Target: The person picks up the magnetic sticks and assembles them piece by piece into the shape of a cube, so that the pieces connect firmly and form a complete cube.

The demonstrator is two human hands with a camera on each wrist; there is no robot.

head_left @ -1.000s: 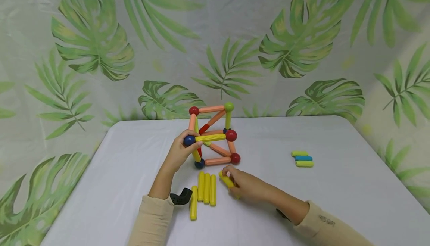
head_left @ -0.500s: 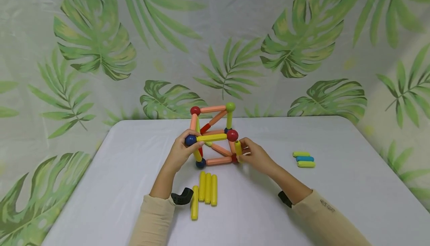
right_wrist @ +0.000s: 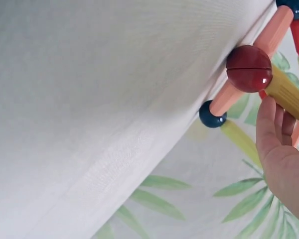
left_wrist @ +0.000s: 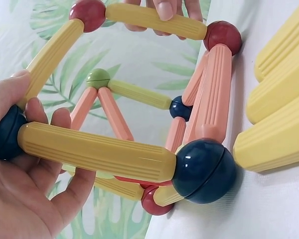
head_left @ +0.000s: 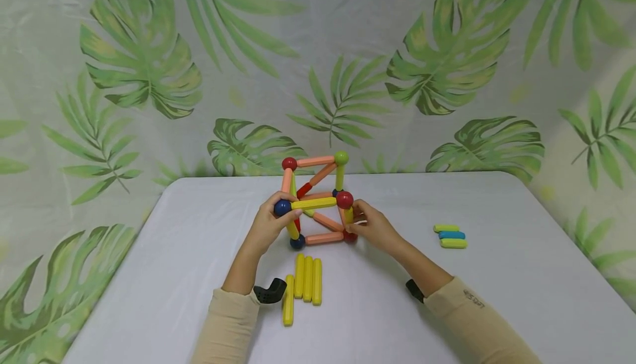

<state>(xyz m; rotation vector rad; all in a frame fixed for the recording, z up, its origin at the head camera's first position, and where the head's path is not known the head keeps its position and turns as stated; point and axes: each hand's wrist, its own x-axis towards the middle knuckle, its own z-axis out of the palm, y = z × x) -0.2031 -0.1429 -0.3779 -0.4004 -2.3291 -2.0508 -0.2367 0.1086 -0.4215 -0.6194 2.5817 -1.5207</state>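
Observation:
A box-like frame of magnetic rods and balls stands mid-table. My left hand (head_left: 265, 223) grips its upper front-left corner, thumb and fingers around a blue ball (head_left: 282, 207). From that ball a yellow rod (head_left: 314, 203) runs across to an upper red ball (head_left: 345, 200). My right hand (head_left: 376, 228) pinches another yellow rod (left_wrist: 189, 27), upright at the front-right corner. In the left wrist view this rod spans between the upper red ball and a lower red ball (left_wrist: 223, 38). Pink rods (head_left: 324, 238) and a green ball (head_left: 341, 158) form other parts of the frame.
Several loose yellow rods (head_left: 308, 279) lie in front of the frame, one set nearer the left wrist. Farther right are two light green rods and a blue rod (head_left: 451, 235). A leaf-patterned cloth (head_left: 328, 77) hangs behind the white table (head_left: 397, 309).
My right hand has picked a yellow rod off the table, carried it up and stood it between the two right-hand red balls. The left hand stays on its corner.

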